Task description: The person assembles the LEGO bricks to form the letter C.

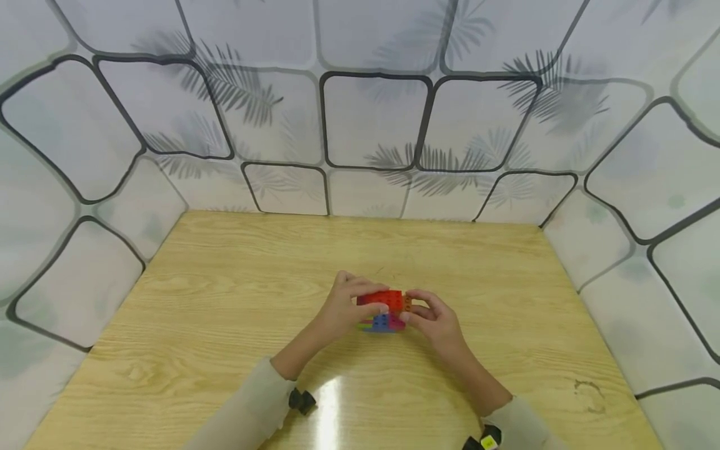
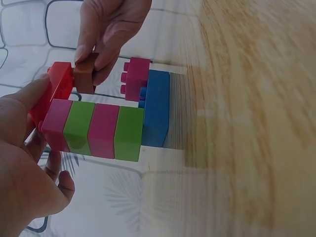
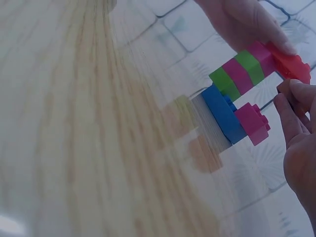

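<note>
A blue building brick [image 2: 158,111] lies on the table as a base. On one end of it rises a column of alternating green and pink bricks [image 2: 102,131], topped by a long red brick [image 1: 395,301]. One pink brick [image 2: 136,81] sits on the base's other end, with a gap above it. My left hand [image 1: 340,309] holds the red brick between thumb and fingers. Between thumb and fingertips, my right hand [image 1: 441,322] pinches an orange-brown brick [image 2: 85,74] against the overhanging end of the red brick.
The wood-grain table [image 1: 236,281] spreads around the bricks. Patterned cloth walls [image 1: 377,122] stand along its back and both sides. Glare [image 1: 329,406] shines on the near part of the tabletop.
</note>
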`<state>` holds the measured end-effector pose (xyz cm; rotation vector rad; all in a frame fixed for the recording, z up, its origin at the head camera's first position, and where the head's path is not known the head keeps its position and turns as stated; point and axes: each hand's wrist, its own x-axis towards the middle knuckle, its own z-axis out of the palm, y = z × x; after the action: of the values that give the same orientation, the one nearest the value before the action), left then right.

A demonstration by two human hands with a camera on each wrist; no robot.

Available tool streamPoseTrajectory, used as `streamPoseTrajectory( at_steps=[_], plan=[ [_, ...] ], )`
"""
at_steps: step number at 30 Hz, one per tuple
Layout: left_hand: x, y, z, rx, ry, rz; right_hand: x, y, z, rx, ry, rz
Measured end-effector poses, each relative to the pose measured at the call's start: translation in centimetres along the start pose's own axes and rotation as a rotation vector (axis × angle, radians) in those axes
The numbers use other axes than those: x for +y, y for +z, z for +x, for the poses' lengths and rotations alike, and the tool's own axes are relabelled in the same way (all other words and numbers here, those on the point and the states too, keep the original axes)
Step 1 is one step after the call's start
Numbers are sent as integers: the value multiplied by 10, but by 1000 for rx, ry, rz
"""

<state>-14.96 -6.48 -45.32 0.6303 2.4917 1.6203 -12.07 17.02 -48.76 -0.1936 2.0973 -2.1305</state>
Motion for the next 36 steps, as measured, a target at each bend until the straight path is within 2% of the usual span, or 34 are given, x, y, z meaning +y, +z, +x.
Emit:
streamPoseTrajectory(
  at_steps=[9, 24, 30, 36],
  plan=[
    [2, 0, 0, 5, 5, 23, 0, 4, 1, -9, 4, 7],
    [2, 0, 1, 10, 11, 39, -2, 8, 0, 46, -25, 25],
    [1, 0, 0, 21, 23, 36, -4, 9, 1, 58, -5, 35],
    [-1, 2, 0, 34, 20, 30, -2, 13, -1, 109, -11, 62]
  ],
)
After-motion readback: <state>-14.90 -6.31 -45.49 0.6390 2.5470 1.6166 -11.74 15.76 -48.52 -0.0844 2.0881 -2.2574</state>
